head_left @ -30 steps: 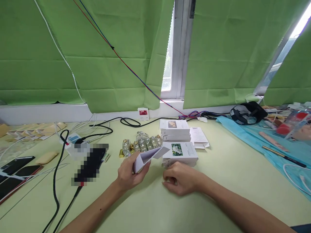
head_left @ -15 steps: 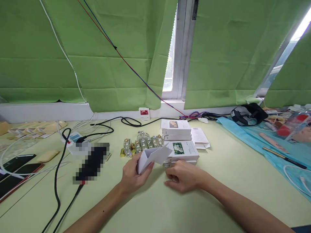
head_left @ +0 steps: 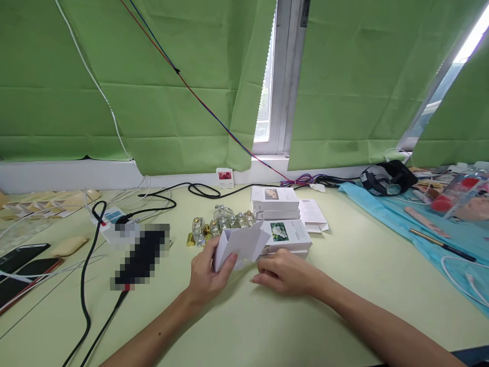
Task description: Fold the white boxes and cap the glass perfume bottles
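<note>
My left hand is closed around a white folding box, held tilted above the table with its flaps open. Just to the right, my right hand is loosely curled with the thumb stretched out. Its fingertips are near the box's lower flap; whether they touch it is unclear. No object shows in these fingers. Behind my right hand lies a stack of white boxes, the top one with a white flower picture. Glass bottles with gold parts stand behind the held box, partly hidden by it.
Another stack of white boxes stands farther back, beside a flattened white carton. Black cables and phones are at left. A headset and blue sheet are at right.
The held box has turned so that more of its flap faces me. My right hand has shifted slightly left and up, closer to it. The whole view has moved a little.
</note>
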Demonstrator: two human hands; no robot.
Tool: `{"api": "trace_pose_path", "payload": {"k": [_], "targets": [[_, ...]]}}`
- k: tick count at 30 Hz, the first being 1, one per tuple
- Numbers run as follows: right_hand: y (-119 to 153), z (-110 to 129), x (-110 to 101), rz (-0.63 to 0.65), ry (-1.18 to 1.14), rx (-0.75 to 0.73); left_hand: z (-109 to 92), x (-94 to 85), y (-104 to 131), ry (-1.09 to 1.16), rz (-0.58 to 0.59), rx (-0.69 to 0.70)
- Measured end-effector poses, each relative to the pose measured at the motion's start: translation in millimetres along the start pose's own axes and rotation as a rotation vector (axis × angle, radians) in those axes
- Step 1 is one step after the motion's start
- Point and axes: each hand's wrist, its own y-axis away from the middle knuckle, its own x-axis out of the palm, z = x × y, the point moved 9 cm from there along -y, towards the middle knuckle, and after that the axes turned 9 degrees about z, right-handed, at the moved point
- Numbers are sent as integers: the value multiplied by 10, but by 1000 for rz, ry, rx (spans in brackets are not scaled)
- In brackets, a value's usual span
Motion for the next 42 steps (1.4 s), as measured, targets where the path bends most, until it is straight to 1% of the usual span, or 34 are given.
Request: {"api": "trace_pose_path", "payload": {"k": [4,8,12,14,18,21,24,26,27,28,29,30,32,34,35,36,37,38,39,42], "targets": [[19,30,-62,-137,-46,-49,87,3,-22,110,4,-129],[66,33,-145,-290,-88,-75,81,-7,-64,210,-14,-205],[119,44,-225,-420,-98,-88,106,45,-56,254,17,-281],[137,64,-252,-466,-88,-107,116,73,-39,263,35,-298],[157,114,-279,-531,-36,-147,111,118,-22,257,72,-288],[219,200,-355,-623,32,-195,115,143,-17,252,96,-281],[395,312,-539,-810,127,-250,128,175,-5,261,130,-278],[591,324,-709,-1002,186,-253,136,193,8,264,152,-268],[685,287,-788,-1089,213,-225,140,203,16,265,164,-261],[793,227,-865,-1189,240,-189,143,215,25,266,177,-253],[897,116,-939,-1284,245,-118,145,229,33,267,192,-246],[974,-38,-1005,-1345,228,-24,145,245,42,267,209,-240],[1093,-399,-1105,-1415,165,148,132,276,53,259,241,-227],[1184,-766,-1169,-1436,164,360,104,311,53,249,277,-215],[1200,-956,-1187,-1397,180,494,87,331,50,245,298,-210],[1195,-1148,-1191,-1319,200,637,67,346,43,246,315,-202],[1167,-1355,-1169,-1188,210,787,49,363,35,247,332,-194],[1121,-1560,-1116,-1020,207,914,37,377,28,248,347,-189],[1105,-1695,-1071,-941,189,952,30,391,23,249,361,-186],[1104,-1971,-916,-802,155,1042,46,428,28,247,392,-199]]}}
